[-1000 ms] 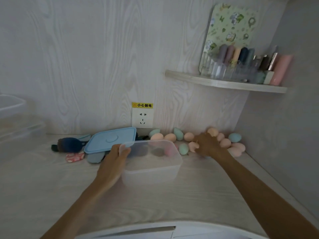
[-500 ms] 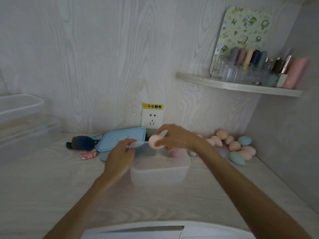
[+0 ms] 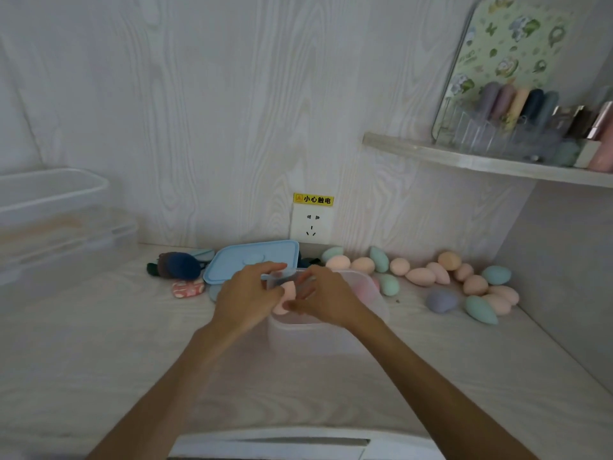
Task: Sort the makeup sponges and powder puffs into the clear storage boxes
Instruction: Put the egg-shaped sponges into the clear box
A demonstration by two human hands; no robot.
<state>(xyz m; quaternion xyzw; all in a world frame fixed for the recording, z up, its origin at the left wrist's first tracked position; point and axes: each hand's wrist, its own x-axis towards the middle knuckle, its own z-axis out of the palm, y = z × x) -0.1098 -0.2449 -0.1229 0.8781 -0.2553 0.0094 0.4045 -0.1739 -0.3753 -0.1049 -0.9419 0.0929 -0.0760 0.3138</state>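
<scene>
Peach-pink egg-shaped sponge, pinched by the right hand and steadied by the left hand's curled fingers over the clear plastic box, likely needs releasing inside.

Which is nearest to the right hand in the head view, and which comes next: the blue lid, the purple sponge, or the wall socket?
From the right hand:
1. Blue lid, just behind and to its left.
2. Wall socket, on the wall behind.
3. Purple sponge, farther off to the right on the counter.
</scene>
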